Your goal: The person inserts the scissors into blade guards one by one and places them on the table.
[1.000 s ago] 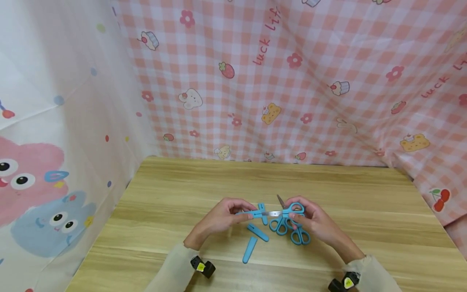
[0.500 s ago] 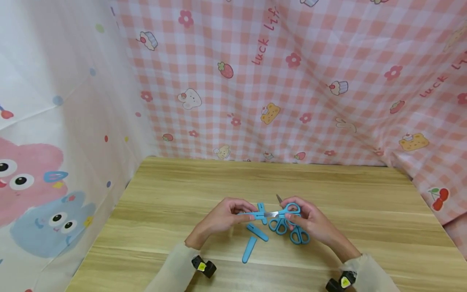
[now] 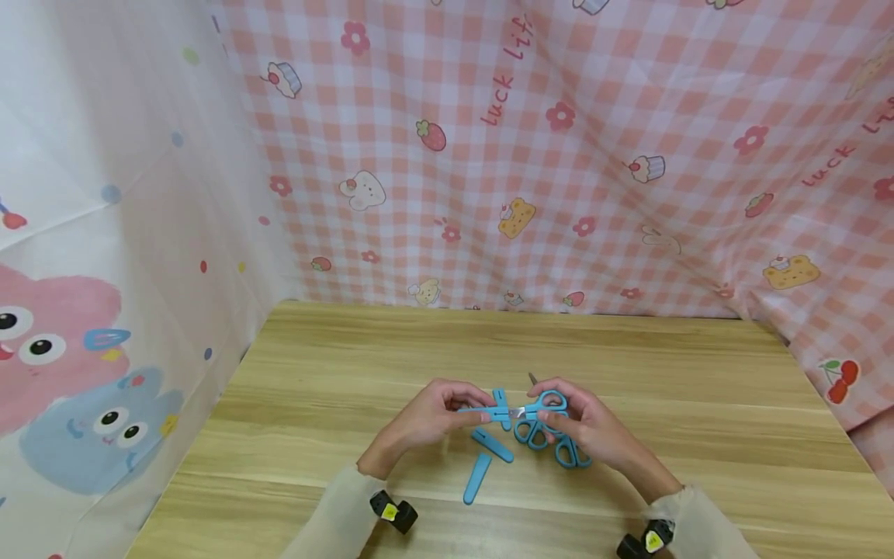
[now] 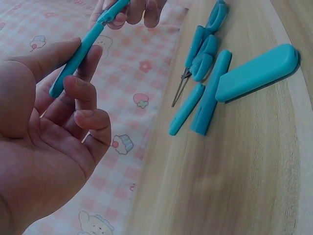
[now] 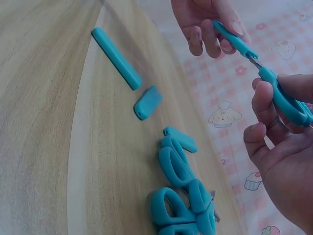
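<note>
My left hand (image 3: 429, 415) pinches a light-blue scissors cover (image 4: 74, 62) between thumb and fingers. From the other side my right hand (image 3: 594, 427) grips a pair of scissors (image 5: 287, 104) by its blue handles. Their blades run into the cover's mouth, and only a short bit of metal shows between cover and handles. Both things are held up over the table. Beneath the right hand lie more blue-handled scissors (image 3: 574, 452), partly hidden by that hand in the head view. A bare dark blade tip (image 3: 533, 379) sticks out beyond the right fingers.
Three loose blue covers lie on the wooden table: one nearest the person (image 3: 478, 479), a slanted one (image 3: 493, 446), and a farther one (image 3: 499, 396) behind the held cover. A pink checked cloth (image 3: 447, 155) hangs at the back, a white one (image 3: 174, 194) at the left.
My right hand has moved left with the scissors, and their blades have slid deeper into the cover, so less metal shows. The left hand has stayed nearly still.
</note>
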The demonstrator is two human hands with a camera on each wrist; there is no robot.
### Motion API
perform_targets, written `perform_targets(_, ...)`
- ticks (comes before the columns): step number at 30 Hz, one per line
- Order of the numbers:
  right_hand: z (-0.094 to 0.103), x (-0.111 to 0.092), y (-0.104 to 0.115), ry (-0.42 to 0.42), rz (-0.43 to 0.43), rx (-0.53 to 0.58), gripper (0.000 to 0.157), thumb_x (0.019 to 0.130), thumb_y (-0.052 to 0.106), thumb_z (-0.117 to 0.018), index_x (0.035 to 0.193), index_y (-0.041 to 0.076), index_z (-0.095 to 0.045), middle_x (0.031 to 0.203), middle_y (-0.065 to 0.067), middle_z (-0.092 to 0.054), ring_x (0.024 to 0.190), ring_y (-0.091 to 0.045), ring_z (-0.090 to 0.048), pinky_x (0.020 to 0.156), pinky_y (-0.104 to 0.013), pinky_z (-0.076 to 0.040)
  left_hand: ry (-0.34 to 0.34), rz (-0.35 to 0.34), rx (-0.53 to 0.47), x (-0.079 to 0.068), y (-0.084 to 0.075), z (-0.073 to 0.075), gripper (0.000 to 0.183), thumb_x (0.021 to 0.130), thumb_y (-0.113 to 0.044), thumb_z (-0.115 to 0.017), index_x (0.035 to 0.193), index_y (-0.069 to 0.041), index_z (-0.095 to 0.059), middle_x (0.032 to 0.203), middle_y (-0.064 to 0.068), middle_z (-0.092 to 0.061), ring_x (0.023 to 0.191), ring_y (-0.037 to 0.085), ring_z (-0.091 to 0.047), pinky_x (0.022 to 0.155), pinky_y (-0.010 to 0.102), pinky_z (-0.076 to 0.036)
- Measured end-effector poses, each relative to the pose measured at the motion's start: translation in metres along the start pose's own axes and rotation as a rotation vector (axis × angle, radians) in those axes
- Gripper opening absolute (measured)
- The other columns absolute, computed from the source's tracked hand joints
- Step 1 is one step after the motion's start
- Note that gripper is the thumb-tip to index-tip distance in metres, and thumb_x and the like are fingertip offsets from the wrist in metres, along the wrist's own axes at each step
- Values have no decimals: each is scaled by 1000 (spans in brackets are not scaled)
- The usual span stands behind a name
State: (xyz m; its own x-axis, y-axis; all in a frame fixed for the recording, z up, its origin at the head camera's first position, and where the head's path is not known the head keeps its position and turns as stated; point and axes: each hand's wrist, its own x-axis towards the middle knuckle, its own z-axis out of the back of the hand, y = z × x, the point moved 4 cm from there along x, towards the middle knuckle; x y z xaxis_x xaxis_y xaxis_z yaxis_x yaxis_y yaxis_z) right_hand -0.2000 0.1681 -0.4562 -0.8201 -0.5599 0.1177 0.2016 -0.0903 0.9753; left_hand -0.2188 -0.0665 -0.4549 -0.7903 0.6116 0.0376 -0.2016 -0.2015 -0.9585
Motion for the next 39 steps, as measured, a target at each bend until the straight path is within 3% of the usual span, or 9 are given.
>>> perform_targets(8,-2,1,3,-2,-1,8,27,100,9,-57,126,4,-52,80,-32,-55,66,-18,-61,60,-36,-54,-14,11,16,-2,-2,0,21,93,-17,-70,112,-9,-73,98,5,-74,83,12,-65,73,22,-49)
perform_targets(15,-2,2,3,-12,-5,-3,27,100,10,-57,127,4,-52,81,-4,-62,66,-27,-61,60,-36,-54,-35,12,40,-1,-2,1,19,93,-19,-71,111,-13,-74,97,2,-74,85,20,-63,72,22,-47)
perform_targets(24,-2,2,4,-15,-16,-2,28,101,11,-57,127,5,-52,83,-4,-62,67,-30,-61,61,-36,-55,-45,12,53,-2,-3,1,18,93,-20,-70,110,-14,-74,97,0,-73,85,25,-62,71,22,-46)
perform_targets(39,-3,2,4,-16,-12,10,27,100,9,-57,127,4,-53,79,-3,-62,67,-17,-61,60,-35,-54,-41,13,83,0,-5,0,18,93,-21,-71,110,-16,-74,97,-3,-73,81,12,-59,71,22,-45)
